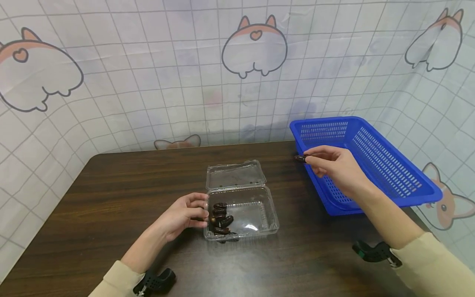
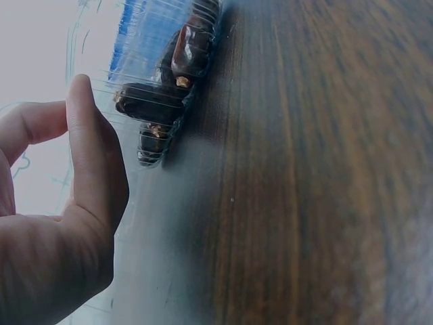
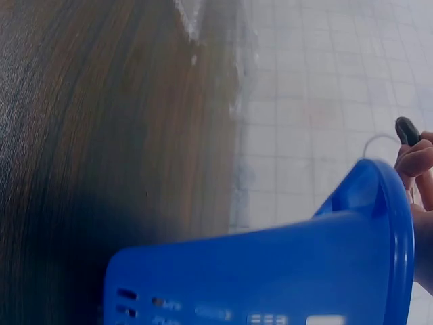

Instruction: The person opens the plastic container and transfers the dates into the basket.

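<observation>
My right hand [image 1: 337, 166] pinches a dark, glossy date [image 1: 300, 158] between thumb and fingers, over the left rim of a blue plastic basket [image 1: 402, 159]. In the right wrist view the date [image 3: 406, 131] sticks out from the fingertips above the basket's rim. A clear plastic clamshell box [image 1: 252, 218] lies on the table with its lid [image 1: 235, 175] folded back. Several dates [image 1: 222, 231] are gathered along its left side. My left hand [image 1: 182, 217] has its fingertips at the left wall of the box, fingers loosely bent; dates [image 2: 149, 101] show through the plastic in the left wrist view.
The dark wood-grain table [image 1: 122, 194] carries both the box and the basket, with the basket to the right. Behind and at both sides hangs a white gridded cloth [image 1: 178, 82] with cartoon corgi prints. Black bands with cameras sit at both wrists.
</observation>
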